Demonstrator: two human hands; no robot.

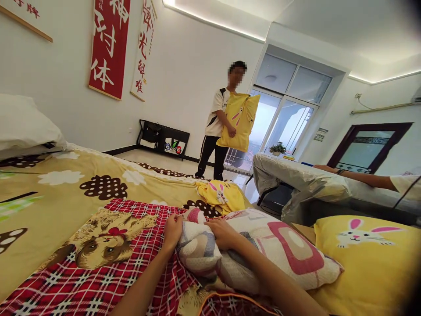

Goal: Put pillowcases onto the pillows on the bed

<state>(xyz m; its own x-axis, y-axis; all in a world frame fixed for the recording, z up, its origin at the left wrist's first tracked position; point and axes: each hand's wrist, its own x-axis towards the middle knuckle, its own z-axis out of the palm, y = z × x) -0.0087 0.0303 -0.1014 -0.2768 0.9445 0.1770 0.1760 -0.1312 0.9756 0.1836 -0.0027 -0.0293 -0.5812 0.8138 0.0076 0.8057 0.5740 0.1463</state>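
Note:
A plump pillow (259, 250) with a white, grey and pink geometric pattern lies in front of me, partly over a red plaid pillowcase (141, 254) printed with a dog. My right hand (223, 235) grips the pillow near its left end, bunching the cloth. My left hand (173, 230) is closed at the pillow's left end, with fingers pinching the edge of the plaid pillowcase; the fingertips are partly hidden. An orange-trimmed edge of the pillowcase shows below the pillow, between my forearms.
A yellow rabbit pillow (371, 263) sits at the right, and a crumpled yellow rabbit cloth (220, 195) lies beyond. The bed has a tan patterned sheet (98, 162). A person (217, 114) stands holding a yellow pillow. Another person's arm (365, 179) rests on a plastic-covered table (296, 175).

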